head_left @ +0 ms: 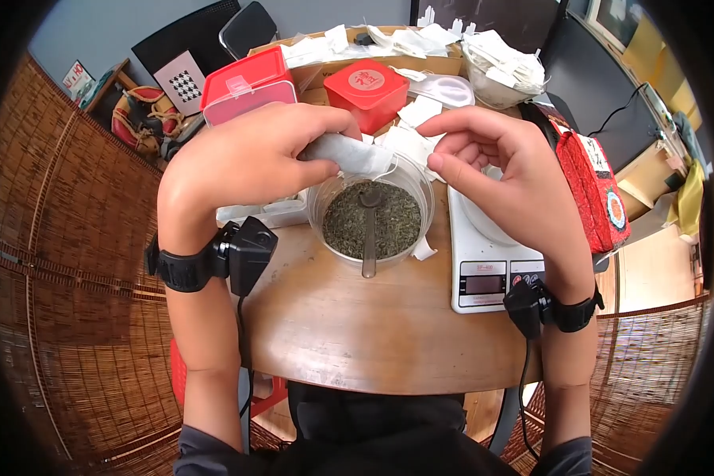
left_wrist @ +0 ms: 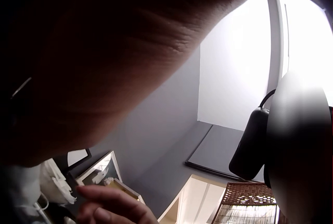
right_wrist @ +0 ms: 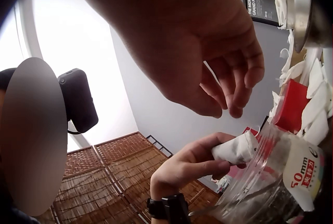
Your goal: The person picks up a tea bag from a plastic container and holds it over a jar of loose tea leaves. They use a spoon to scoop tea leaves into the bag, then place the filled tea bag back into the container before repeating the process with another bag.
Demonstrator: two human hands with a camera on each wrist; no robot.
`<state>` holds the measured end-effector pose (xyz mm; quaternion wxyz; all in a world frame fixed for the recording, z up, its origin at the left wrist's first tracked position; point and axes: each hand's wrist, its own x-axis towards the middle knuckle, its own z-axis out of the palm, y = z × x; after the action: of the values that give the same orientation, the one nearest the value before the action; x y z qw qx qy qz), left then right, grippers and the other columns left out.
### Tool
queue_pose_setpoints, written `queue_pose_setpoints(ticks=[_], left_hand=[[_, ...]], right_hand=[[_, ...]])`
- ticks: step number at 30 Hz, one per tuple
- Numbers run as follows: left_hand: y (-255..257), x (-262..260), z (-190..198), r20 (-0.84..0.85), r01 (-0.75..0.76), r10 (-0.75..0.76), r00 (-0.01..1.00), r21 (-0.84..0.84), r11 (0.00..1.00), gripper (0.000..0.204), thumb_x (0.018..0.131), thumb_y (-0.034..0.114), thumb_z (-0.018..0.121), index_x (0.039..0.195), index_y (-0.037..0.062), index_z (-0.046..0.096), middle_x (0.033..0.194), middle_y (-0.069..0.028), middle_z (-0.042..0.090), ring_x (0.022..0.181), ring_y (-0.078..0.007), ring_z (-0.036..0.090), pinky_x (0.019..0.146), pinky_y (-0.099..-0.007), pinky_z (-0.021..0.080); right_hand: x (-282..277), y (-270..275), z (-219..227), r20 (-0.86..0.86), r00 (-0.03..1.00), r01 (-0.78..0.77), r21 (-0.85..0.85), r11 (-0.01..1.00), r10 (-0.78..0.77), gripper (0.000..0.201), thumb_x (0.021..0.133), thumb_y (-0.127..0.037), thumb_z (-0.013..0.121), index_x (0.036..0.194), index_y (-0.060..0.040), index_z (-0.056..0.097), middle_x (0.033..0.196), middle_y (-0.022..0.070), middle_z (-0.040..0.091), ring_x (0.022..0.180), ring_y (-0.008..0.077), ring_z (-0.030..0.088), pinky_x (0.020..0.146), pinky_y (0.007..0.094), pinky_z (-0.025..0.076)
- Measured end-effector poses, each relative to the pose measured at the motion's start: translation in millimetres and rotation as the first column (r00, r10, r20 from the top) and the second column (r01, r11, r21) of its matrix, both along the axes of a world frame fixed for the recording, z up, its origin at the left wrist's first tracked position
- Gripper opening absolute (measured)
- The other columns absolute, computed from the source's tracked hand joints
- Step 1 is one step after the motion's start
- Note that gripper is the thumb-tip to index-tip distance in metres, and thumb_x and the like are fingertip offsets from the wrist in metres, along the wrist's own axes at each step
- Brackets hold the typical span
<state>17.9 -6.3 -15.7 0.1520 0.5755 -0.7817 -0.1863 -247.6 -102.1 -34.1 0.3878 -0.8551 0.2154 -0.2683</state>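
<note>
My left hand (head_left: 250, 155) grips a small white tea bag (head_left: 351, 155) between thumb and fingers, over the far rim of a clear plastic tub (head_left: 428, 208). A thin thread loops from the bag's end. Dried, crumbled green leaves (head_left: 345, 226) fill the lower part of the tub, and a spoon (head_left: 370, 242) lies on them with its handle over the near rim. To the right of the bag, my right hand (head_left: 512, 159) hovers with loosely bent fingers, thumb and forefinger apart, nothing between them. The right wrist view shows the bag (right_wrist: 237, 150) beside the tub's labelled wall (right_wrist: 303, 174).
A white kitchen scale (head_left: 480, 297) stands right of the tub. Behind are a red box (head_left: 365, 87), a red-lidded container (head_left: 246, 79) and a bowl of white bags (head_left: 504, 71). More white bags (head_left: 408, 40) lie along the back. A red bag (head_left: 587, 190) sits far right.
</note>
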Motion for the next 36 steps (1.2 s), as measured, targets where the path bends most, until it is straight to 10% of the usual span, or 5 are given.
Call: queue_pose_setpoints(ticks=[20,36], left_hand=[[2.5,-5.1,1.6,0.094,-0.031,0.042,0.995,-0.119,0.992,0.033,0.088,0.012,0.074,0.12,0.0062,0.065,0.099,-0.014,0.069,0.089,-0.0277,0.067,0.078,-0.0372,0.054],[3.5,-5.6,4.3,0.129,0.001,0.012,0.992,-0.098,0.995,0.04,0.085,0.014,0.079,0.123,0.0089,0.066,0.105,-0.0137,0.069,0.096,-0.0298,0.066,0.083,-0.0384,0.054]], right_hand=[[1.3,1.5,-0.5,-0.04,0.999,-0.016,0.006,1.0,0.016,0.022,0.095,-0.008,0.072,0.116,0.0012,0.072,0.088,-0.0015,0.068,0.077,0.0022,0.058,0.07,0.0202,0.049],[-4.8,6.7,-3.5,-0.186,0.978,-0.12,-0.125,0.985,0.095,0.027,0.08,-0.009,0.08,0.105,-0.0021,0.071,0.09,0.0098,0.066,0.078,0.0201,0.066,0.072,0.0338,0.054]])
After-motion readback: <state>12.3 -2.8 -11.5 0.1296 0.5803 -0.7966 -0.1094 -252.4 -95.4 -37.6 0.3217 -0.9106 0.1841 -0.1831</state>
